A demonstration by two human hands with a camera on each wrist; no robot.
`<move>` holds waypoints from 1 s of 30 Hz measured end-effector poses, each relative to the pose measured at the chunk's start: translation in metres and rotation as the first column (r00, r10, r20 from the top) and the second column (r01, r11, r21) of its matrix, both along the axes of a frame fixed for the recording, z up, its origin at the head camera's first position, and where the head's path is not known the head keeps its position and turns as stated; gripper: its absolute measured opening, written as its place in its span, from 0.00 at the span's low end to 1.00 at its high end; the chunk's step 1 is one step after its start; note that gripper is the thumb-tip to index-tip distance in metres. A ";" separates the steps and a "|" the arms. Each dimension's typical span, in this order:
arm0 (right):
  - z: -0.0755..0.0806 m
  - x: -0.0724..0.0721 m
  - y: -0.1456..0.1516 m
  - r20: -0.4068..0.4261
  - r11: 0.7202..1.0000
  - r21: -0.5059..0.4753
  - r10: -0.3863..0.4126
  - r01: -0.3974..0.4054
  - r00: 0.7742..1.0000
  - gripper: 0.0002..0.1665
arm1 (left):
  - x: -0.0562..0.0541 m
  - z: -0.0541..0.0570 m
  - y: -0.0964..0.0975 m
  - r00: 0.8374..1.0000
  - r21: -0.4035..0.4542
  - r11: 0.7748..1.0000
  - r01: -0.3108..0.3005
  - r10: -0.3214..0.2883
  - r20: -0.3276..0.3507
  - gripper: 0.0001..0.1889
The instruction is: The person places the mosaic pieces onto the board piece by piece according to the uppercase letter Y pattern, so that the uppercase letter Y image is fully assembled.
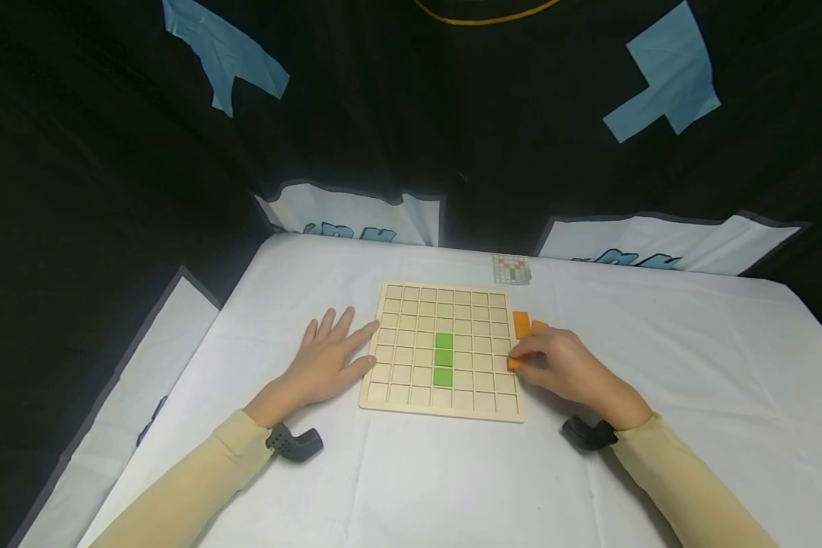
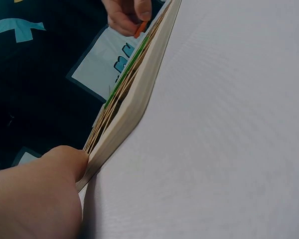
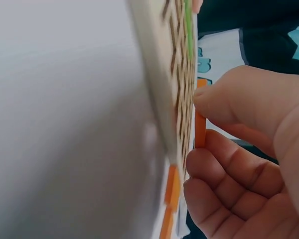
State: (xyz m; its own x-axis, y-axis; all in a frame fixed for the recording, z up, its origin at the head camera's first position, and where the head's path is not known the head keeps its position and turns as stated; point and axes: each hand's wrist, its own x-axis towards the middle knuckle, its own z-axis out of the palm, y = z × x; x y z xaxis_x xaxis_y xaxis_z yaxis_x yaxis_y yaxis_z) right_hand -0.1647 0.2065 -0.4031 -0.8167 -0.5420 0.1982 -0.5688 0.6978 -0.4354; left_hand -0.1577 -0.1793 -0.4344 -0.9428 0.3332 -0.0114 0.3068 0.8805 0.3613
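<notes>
A wooden grid board point(image 1: 397, 395) lies on the white table, with three green square tiles point(image 1: 444, 358) in a column near its middle. My left hand point(image 1: 325, 364) rests flat at the board's left edge, fingers spread, its thumb touching the rim in the left wrist view. At the right edge, my right hand point(image 1: 563, 367) pinches an orange tile point(image 3: 200, 130) between thumb and fingers, just over the board's border. More orange tiles point(image 1: 521, 324) lie beside the board on the right, one partly hidden behind the right hand.
Behind the board lies a small printed card point(image 1: 511, 269) with a grid pattern of coloured squares. The white cloth-covered table point(image 1: 452, 487) ends at a black curtain point(image 1: 411, 99) with blue tape on it. Each wrist carries a black camera mount point(image 1: 294, 443).
</notes>
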 end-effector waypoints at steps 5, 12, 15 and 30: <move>0.005 -0.010 -0.014 0.018 1.000 -0.018 0.017 -0.016 1.000 0.11 | 0.000 0.000 0.001 1.000 -0.003 1.000 0.000 0.000 0.000 0.33; 0.010 -0.025 -0.036 0.009 0.996 -0.053 0.073 -0.072 0.997 0.08 | 0.000 0.001 0.002 1.000 -0.002 1.000 -0.003 0.003 0.008 0.34; 0.012 -0.032 -0.046 -0.001 0.995 -0.048 0.085 -0.085 0.996 0.08 | 0.001 0.002 0.002 1.000 -0.003 1.000 -0.004 0.004 0.011 0.34; 0.013 -0.061 -0.087 0.022 0.991 0.006 0.134 -0.134 0.991 0.10 | 0.000 0.001 0.001 1.000 -0.007 1.000 -0.004 0.004 0.003 0.33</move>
